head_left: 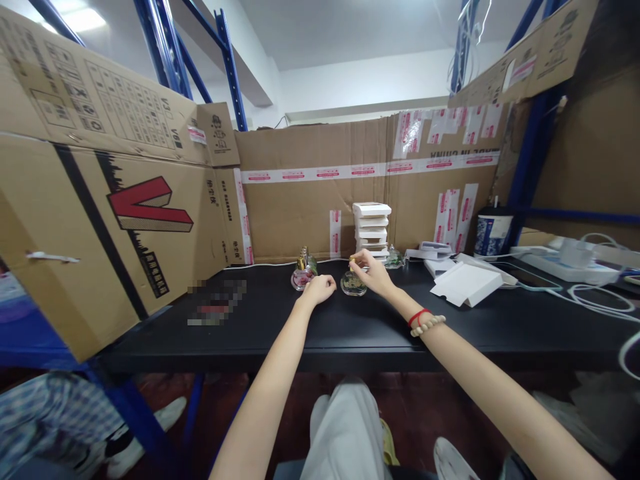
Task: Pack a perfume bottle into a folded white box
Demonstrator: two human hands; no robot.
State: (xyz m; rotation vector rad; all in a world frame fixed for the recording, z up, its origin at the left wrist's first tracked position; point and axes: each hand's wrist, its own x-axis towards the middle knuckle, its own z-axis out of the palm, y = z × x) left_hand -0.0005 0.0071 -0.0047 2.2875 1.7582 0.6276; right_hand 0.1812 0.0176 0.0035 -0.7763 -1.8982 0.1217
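Note:
A round, flat glass perfume bottle (354, 285) stands upright on the black table, with a gold neck or cap on top. My right hand (367, 268) pinches that gold top between thumb and fingers; a red string and a beaded bracelet circle the wrist. Just left of the bottle, my left hand (321, 289) rests low over the tabletop, its fingers curled together and apparently holding nothing. Beside it is a row of similar bottles, the nearest a pink-tinted perfume bottle (301, 278). Another greenish bottle (393, 258) sits behind my right hand.
A stack of white trays (371, 223) stands at the back against the cardboard wall (310, 200). Opened white boxes (467, 281) lie to the right, near a blue-and-white tub (493, 233) and a power strip (570, 263) with cables. A large carton (165, 247) borders the left.

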